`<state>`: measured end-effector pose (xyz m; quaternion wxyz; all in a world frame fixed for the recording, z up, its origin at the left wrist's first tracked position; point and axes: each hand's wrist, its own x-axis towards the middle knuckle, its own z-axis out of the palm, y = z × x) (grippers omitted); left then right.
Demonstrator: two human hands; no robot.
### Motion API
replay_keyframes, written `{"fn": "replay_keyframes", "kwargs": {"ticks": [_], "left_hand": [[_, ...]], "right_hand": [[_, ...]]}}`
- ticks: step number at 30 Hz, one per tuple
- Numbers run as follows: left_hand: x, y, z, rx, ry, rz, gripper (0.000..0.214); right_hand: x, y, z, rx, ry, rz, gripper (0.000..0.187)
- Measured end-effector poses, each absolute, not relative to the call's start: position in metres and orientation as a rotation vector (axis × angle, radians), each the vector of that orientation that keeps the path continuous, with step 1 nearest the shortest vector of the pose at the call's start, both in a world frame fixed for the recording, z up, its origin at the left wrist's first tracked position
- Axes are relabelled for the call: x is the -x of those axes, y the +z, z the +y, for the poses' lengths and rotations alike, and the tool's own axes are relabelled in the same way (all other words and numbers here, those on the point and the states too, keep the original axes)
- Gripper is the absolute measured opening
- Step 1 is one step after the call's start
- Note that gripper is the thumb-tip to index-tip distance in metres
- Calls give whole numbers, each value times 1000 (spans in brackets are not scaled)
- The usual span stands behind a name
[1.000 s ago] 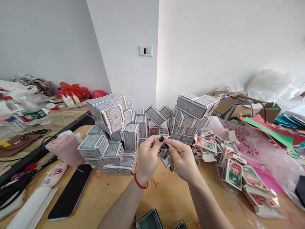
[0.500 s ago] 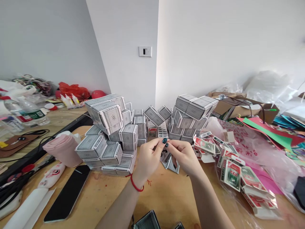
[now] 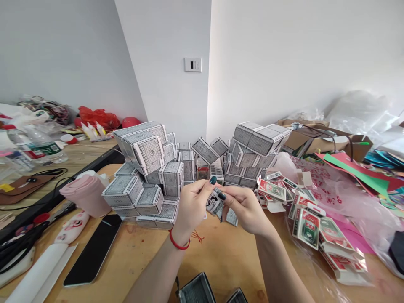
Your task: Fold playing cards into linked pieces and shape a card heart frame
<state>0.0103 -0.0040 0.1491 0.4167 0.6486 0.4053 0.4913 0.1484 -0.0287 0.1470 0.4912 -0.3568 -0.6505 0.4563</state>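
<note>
My left hand (image 3: 195, 204), with a red cord round the wrist, pinches the left part of a playing card (image 3: 212, 202) between thumb and fingers. The card's face carries a black figure. My right hand (image 3: 241, 206) grips its right side, thumb and finger pressed together. Below the fingers, a grey patterned card back (image 3: 232, 216) shows; whether it is a separate card or part of the held piece I cannot tell. Behind my hands stand stacks of small blocks (image 3: 172, 173) with the same grey pattern, and more such blocks (image 3: 249, 158) rise to the right.
Opened red and green card boxes (image 3: 307, 229) lie heaped on the right beside pink plastic wrap (image 3: 334, 185). Left are a black phone (image 3: 94, 248), a pink cloth roll (image 3: 85, 195) and scissors (image 3: 22, 237). A dark open container (image 3: 197, 290) is at the front edge.
My hands have drawn slightly apart, the left one shifting a little to the left. More of the held card's face now shows between them. The camera view has shifted slightly.
</note>
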Motion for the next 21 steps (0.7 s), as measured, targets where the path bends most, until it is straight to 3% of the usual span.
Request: {"fn": "replay_keyframes", "kwargs": {"ticks": [16,21], "left_hand": [[-4,144,6,-1945,1310,1161,24],[-6,144,6,-2199,1100,1350,22]], "right_hand": [[-149,128,-4,1315,911,-1229,28],[-144,126,-6,1367,807,-1327,23]]}}
